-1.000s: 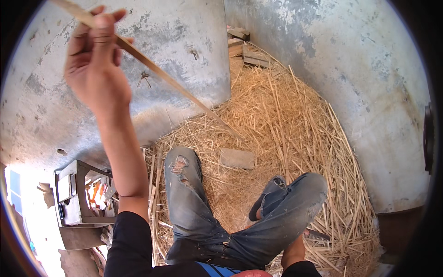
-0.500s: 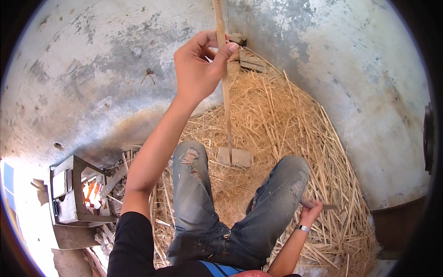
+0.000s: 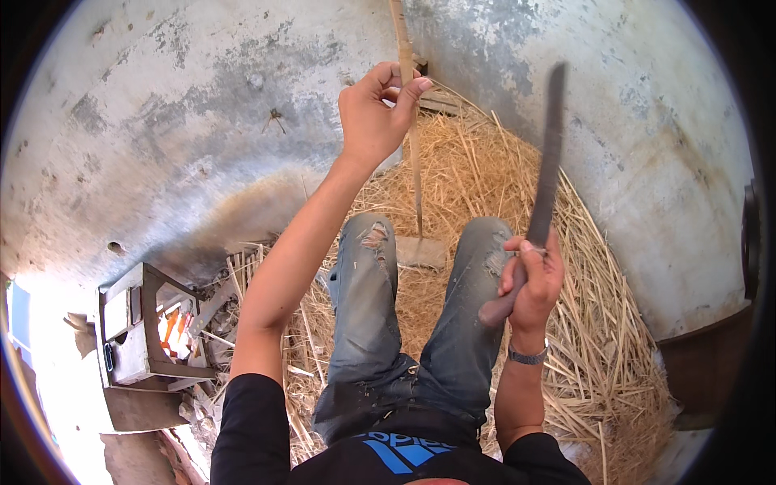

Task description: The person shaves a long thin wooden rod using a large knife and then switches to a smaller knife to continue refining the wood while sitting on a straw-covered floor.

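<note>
My stick (image 3: pixel 410 121) runs off the top edge; knife blade (image 3: pixel 548 153) is motion-blurred, can't tell its edge.

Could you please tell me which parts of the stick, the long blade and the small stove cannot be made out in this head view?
- Stick: its top is cut off by the upper edge; left hand covers part.
- Long blade: motion-blurred, its edge unclear; right hand hides the handle's middle.
- Small metal stove: glare washes out its contents.
</note>
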Available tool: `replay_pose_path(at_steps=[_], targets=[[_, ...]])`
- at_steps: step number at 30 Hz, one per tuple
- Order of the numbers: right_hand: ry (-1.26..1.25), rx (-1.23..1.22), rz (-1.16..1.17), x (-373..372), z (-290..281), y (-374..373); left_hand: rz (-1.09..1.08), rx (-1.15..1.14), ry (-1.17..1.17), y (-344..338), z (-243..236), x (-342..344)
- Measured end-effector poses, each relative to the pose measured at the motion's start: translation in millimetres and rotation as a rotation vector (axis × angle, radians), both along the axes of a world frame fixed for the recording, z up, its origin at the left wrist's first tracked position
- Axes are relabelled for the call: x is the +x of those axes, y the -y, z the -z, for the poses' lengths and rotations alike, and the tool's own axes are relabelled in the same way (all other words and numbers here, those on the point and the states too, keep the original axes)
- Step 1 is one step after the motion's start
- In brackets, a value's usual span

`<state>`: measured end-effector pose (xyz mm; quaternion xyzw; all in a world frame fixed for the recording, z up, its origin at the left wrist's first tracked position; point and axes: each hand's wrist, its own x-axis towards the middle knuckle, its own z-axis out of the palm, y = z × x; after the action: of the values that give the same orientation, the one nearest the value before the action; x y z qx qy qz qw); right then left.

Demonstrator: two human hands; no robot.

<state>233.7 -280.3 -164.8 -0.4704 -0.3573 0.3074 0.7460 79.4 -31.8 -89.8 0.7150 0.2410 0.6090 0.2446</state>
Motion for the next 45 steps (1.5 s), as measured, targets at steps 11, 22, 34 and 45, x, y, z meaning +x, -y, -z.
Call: replay_pose_path(at_steps=[11,22,34,45], targets=[[0.192,0.036,-0.216,-54,-57,-1,0.001,0.315,0.124,25,-110,-9],[0.142,0.023,-0.116,-79,-51,0,0.113,0.744,0.008,69,-136,17],[0.266,-0.045,-0.095,-82,-44,-13,0.605,0.072,0.326,74,-125,38],[0.224,-0.063,-0.142,-67,-34,-10,0.433,0.109,0.463,15,-156,17]])
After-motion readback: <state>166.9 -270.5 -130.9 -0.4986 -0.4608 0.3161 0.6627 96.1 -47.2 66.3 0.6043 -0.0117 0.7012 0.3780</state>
